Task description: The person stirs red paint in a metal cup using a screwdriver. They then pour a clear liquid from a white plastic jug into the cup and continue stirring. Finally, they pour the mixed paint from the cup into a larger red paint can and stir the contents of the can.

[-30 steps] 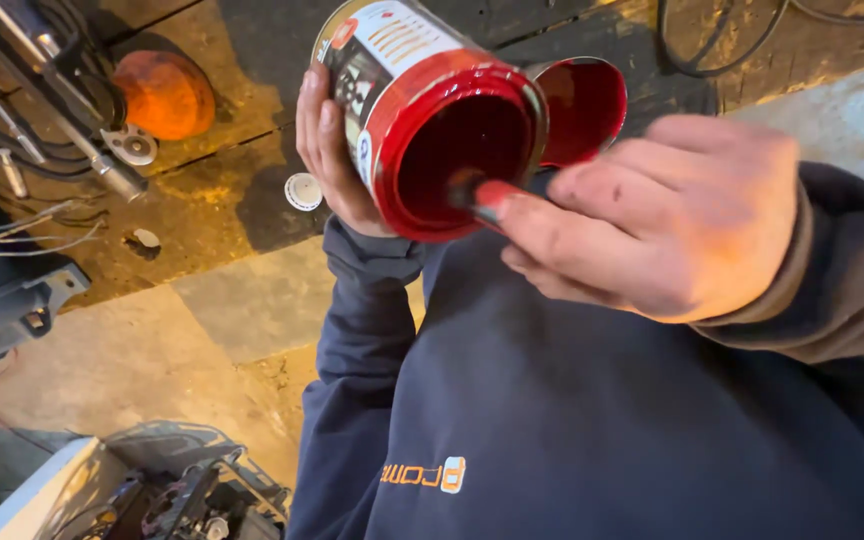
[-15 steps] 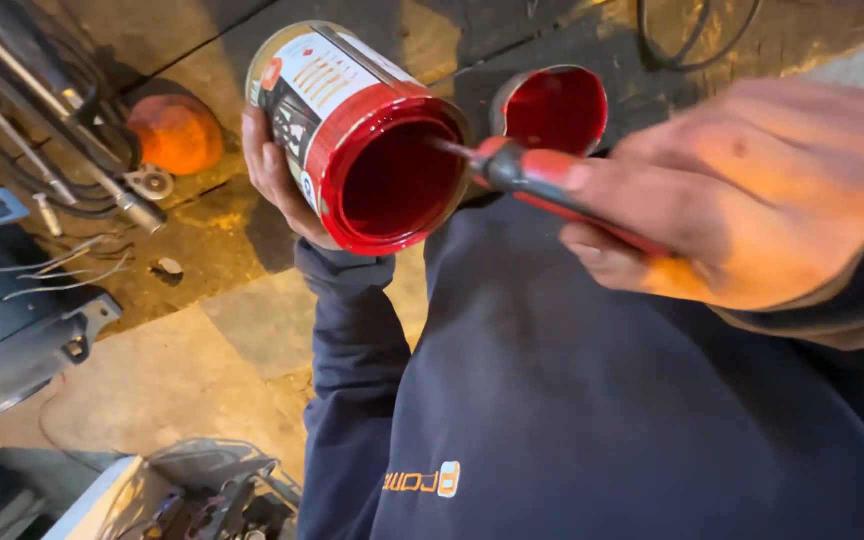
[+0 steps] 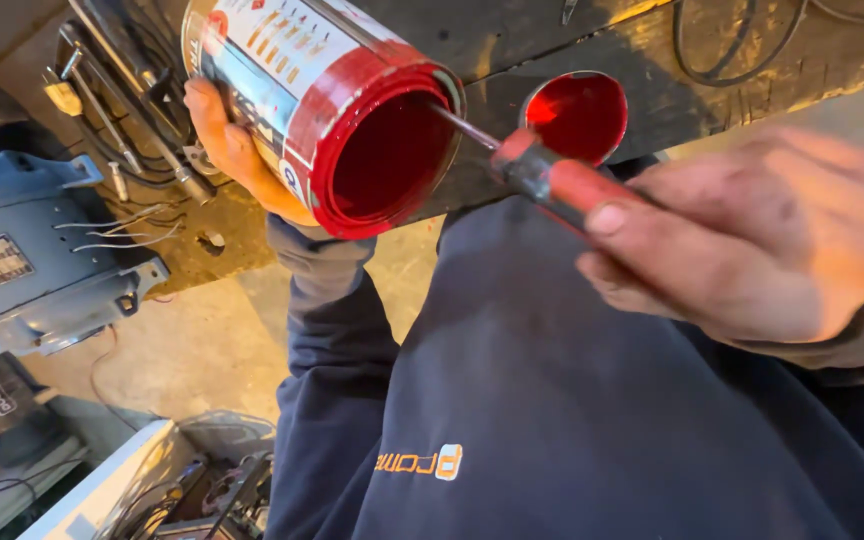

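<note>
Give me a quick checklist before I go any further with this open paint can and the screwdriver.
1. Left hand grips the paint can: ok.
2. Can level: not ok, tipped on its side, mouth toward the camera.
3. Right hand holds the screwdriver firmly: ok.
4. Screwdriver tip inside the can: ok, the shaft enters past the rim.
5. Lid set aside, red side up on the dark wood: ok.
6. Paint level inside: cannot tell.
</note>
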